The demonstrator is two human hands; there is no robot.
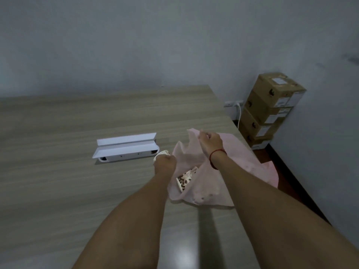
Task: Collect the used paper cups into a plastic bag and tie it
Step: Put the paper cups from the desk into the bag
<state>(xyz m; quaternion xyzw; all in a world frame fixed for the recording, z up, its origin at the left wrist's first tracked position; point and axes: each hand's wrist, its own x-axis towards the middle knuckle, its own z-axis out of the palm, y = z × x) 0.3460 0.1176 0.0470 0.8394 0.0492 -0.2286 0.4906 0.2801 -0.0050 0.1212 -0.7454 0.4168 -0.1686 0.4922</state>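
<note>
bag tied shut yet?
No, the pink plastic bag lies open on the table, the right hand lifting its edge, a patterned cup visible inside.

the surface [58, 181] is pale wood-grain laminate, smooth with a soft sheen. the bag [242, 171] is thin, crinkled pink plastic, half see-through. the cup [185, 180] inside is printed paper. the boxes [272, 105] are matt brown cardboard.
</note>
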